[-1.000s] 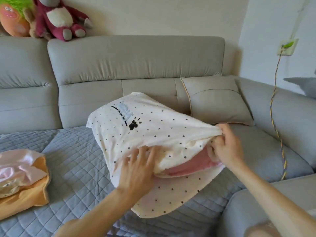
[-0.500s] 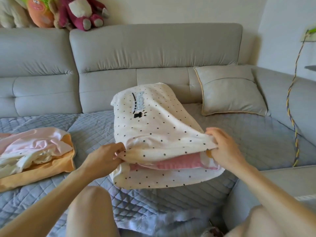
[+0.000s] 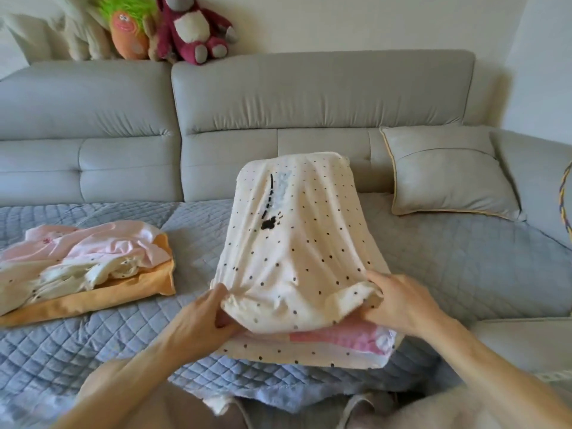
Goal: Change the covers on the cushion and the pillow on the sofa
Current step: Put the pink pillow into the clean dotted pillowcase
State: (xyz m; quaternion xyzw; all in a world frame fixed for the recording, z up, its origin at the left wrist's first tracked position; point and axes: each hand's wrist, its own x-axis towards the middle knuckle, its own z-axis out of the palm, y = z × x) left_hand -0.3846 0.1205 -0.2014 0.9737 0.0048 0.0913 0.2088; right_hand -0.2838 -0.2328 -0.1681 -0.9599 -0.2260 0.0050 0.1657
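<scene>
Pillow: a pink pillow (image 3: 340, 337) lies on the quilted seat throw (image 3: 448, 261) in the middle of the grey sofa (image 3: 309, 97), straight in front of the person. Its far end rises toward the backrest. Only a pink strip shows at the near, open end.
Cover: a cream dotted cover (image 3: 297, 243) with a black and pale-blue print near its top is drawn over almost all of the pillow. Its upper hem is bunched and lifted, and the lower flap lies flat on the throw.
Left hand: the left hand (image 3: 201, 320) pinches the bunched hem at the near left corner, thumb on top and fingers curled beneath.
Right hand: the right hand (image 3: 405, 305) grips the hem at the near right corner, its fingers curled round the gathered cloth.
Cushion: a grey cushion (image 3: 448, 178) with yellow piping leans on the backrest in the right corner, well apart from the pillow.
Left of seat: a pink cover (image 3: 93, 246) and a crumpled cream dotted cloth (image 3: 71, 277) lie on an orange fabric (image 3: 93, 300).
Backrest top: a dark red plush bear (image 3: 192, 29) sits beside a green-haired orange toy (image 3: 130, 32).
Right edge: a braided cord (image 3: 565, 199) hangs down.
</scene>
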